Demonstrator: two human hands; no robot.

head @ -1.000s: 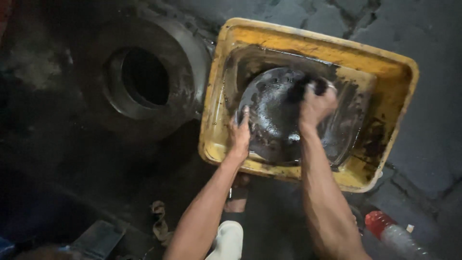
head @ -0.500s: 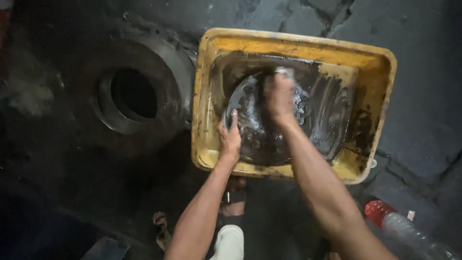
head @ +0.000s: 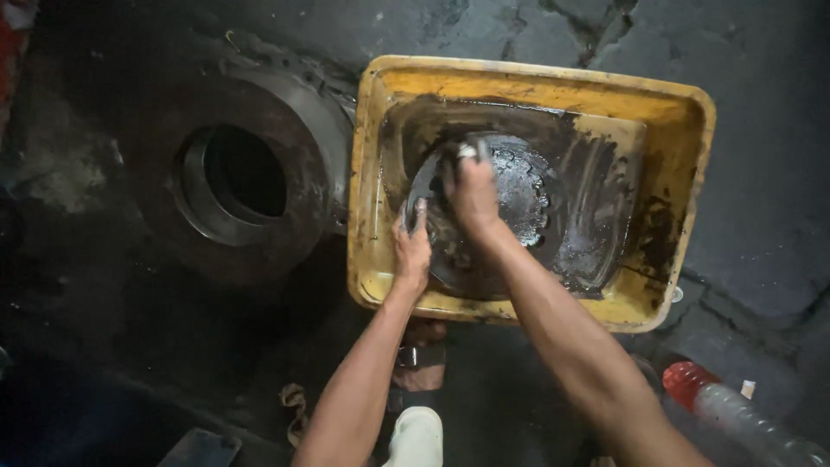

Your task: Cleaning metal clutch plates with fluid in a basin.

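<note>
A yellow plastic tub [head: 527,79], smeared with black oily grime, sits on the dark floor. Inside it lies a round, dark metal disc [head: 527,203] with a toothed centre hole. My left hand [head: 411,251] grips the disc's left rim. My right hand [head: 471,190] presses on the disc's upper left face, closed around a small pale-tipped object that looks like a brush [head: 468,150]; most of it is hidden by my fingers.
A large round metal housing [head: 285,121] with a deep centre hole lies left of the tub. A clear plastic bottle with a red cap [head: 718,406] lies at the lower right. My sandalled foot [head: 418,367] is below the tub. The floor is cracked and oily.
My right hand has swept leftwards across the disc, from its upper right to its upper left. My left hand stays on the disc's left rim. The view has shifted slightly.
</note>
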